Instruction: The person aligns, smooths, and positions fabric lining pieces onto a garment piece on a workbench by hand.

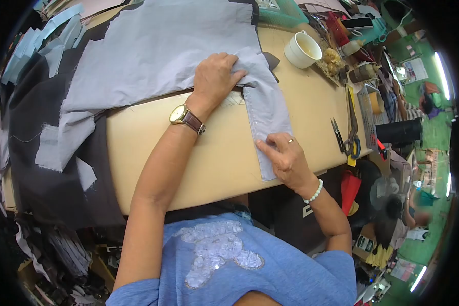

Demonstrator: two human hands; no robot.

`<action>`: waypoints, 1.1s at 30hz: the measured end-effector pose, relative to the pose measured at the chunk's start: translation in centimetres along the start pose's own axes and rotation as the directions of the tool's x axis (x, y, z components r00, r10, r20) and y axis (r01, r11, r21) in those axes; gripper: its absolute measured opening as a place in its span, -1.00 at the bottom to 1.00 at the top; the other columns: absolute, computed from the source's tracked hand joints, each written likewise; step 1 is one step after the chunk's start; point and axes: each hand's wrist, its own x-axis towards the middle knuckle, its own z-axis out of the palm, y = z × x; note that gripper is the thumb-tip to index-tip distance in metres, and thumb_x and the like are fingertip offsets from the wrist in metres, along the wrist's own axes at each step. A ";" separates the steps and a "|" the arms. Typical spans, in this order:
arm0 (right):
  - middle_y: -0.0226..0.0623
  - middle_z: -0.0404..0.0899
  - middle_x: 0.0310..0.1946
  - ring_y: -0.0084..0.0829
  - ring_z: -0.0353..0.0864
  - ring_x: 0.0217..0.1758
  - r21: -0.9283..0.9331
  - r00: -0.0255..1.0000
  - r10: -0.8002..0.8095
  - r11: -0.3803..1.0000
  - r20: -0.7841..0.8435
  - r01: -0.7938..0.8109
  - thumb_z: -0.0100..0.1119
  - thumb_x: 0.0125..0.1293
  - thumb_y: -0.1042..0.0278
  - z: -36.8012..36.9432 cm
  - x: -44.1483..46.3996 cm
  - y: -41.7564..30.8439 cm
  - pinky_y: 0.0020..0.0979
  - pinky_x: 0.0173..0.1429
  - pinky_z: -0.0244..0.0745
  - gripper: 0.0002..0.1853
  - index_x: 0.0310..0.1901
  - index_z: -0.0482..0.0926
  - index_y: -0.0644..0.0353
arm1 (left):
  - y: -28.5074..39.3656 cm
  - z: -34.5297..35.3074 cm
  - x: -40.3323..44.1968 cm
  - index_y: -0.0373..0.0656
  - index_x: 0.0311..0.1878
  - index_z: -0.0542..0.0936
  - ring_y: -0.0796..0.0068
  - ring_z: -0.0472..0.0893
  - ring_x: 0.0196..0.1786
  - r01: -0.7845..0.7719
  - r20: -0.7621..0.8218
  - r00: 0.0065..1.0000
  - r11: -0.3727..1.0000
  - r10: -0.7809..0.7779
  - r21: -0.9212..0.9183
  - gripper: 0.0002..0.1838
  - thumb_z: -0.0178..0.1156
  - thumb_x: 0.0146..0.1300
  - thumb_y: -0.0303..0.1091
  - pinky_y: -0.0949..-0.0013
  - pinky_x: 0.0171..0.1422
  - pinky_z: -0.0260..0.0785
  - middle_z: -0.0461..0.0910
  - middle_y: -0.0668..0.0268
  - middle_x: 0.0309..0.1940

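Observation:
A large light grey cloth (153,48) with frayed edges lies over dark fabric (30,137) on the pale table (188,158). My left hand (217,76), a watch on its wrist, presses on the cloth's lower edge near the middle, fingers curled and thumb out to the right. From there a narrow grey strip (270,112) runs down toward the table's front edge. My right hand (285,155) pinches the strip's left edge near its lower end between thumb and index finger; a ring and a beaded bracelet show on this side.
A white cup (302,50) stands at the back right, beside a teal basket (283,13). Small snips (337,135) and large scissors (352,143) lie at the right edge, near a wire basket (373,102). Light blue pieces (51,41) sit at the far left.

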 end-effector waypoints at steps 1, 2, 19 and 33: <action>-0.20 0.48 -0.24 -0.23 0.51 -0.18 -0.021 1.000 -0.007 1.000 0.009 0.008 0.08 0.00 0.56 -0.1 -0.4 -0.3 -0.27 -0.10 0.46 -0.62 -0.07 0.59 0.25 | 0.0 0.0 0.0 -0.17 -0.25 0.65 0.22 0.61 -0.28 0.001 0.000 1.000 1.000 -0.001 0.000 -0.67 0.37 0.02 -0.13 0.24 -0.20 0.46 0.63 0.25 -0.36; -0.19 0.48 -0.24 -0.23 0.51 -0.18 -0.029 1.000 -0.021 0.999 0.010 0.022 0.08 0.00 0.54 -0.1 -0.9 -0.6 -0.27 -0.10 0.45 -0.62 -0.06 0.58 0.28 | 0.0 0.1 0.0 -0.17 -0.24 0.65 0.22 0.61 -0.28 -0.001 -0.003 1.000 1.000 0.001 0.000 -0.67 0.37 0.02 -0.13 0.24 -0.20 0.46 0.63 0.25 -0.35; -0.04 0.44 -0.13 -0.07 0.53 -0.16 0.263 0.952 0.300 0.916 0.052 -0.303 -0.08 0.00 0.70 -1.5 -2.7 -3.1 -0.21 -0.11 0.46 -0.55 0.01 0.48 0.34 | -0.4 0.1 -0.2 -0.18 -0.23 0.65 0.18 0.60 -0.24 -0.019 0.004 1.000 1.000 0.019 -0.014 -0.66 0.33 0.06 -0.12 0.22 -0.17 0.44 0.63 0.21 -0.32; 0.01 0.49 -0.11 -0.02 0.52 -0.09 0.263 0.928 0.370 0.893 0.038 -0.366 -0.01 -0.15 0.72 -1.7 -5.4 -6.3 -0.21 0.02 0.46 -0.71 -0.36 0.62 0.31 | 0.5 -1.3 0.8 -0.19 0.05 0.53 0.11 0.58 -0.13 -0.070 -0.104 0.993 0.981 0.051 -0.184 -0.55 0.29 0.11 -0.21 0.19 -0.07 0.45 0.58 0.10 -0.17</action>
